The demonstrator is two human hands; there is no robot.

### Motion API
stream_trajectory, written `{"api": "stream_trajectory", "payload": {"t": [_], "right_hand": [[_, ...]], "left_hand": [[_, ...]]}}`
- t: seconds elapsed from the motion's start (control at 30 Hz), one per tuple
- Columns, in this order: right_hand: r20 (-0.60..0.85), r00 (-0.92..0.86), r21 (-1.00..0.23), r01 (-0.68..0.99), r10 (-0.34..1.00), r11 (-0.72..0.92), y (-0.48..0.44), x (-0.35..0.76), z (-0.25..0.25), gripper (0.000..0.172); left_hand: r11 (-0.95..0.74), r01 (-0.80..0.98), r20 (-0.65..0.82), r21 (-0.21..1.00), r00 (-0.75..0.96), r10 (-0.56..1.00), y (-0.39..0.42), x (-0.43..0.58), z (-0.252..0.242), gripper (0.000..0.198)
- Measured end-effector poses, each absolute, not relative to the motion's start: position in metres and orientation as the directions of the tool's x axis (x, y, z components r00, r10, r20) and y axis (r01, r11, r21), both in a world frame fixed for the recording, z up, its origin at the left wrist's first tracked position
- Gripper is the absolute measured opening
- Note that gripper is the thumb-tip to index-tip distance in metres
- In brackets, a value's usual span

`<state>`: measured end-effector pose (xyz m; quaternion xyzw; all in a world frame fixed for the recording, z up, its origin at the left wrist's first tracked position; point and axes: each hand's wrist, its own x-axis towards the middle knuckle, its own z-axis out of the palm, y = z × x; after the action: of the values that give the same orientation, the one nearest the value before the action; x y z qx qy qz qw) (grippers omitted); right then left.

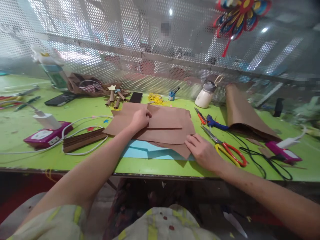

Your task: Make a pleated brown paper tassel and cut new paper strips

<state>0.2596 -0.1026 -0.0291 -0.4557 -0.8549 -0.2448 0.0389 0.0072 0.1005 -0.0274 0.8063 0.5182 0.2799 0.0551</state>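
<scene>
Several sheets of brown kraft paper (167, 116) lie loosely stacked in front of me, their edges not lined up. Under them, light blue paper (140, 150) shows along the near side. My left hand (140, 118) is on top of the stack with its fingers curled closed on a brown sheet; its fingertips are partly hidden. At the lower right corner, my right hand (198, 149) has its fingers bent together over the paper's edge, its thumb hidden. Just right of that hand lie scissors (226, 150) with red and yellow handles.
A blue glue gun (216, 123) and orange-handled cutters (200, 116) lie at right, before a large folded brown paper (247, 113). A white bottle (206, 95) stands behind. At left are a brown paper bundle (82, 139), a white cable, and a purple power socket (46, 136).
</scene>
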Motion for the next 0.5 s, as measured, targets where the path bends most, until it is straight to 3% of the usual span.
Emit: {"api": "stream_trajectory", "payload": {"t": [0.23,0.5], "right_hand": [[0.231,-0.600,0.323,0.790,0.766,0.521,-0.123,0.252,-0.028,0.021],[0.279,-0.546,0.360,0.822,0.790,0.441,-0.100,0.256,-0.039,0.018]], "left_hand": [[-0.431,0.803,0.372,0.411,0.284,0.884,0.101,0.005,-0.027,0.030],[-0.428,0.792,0.340,0.435,0.296,0.893,0.088,0.008,-0.025,0.030]]}}
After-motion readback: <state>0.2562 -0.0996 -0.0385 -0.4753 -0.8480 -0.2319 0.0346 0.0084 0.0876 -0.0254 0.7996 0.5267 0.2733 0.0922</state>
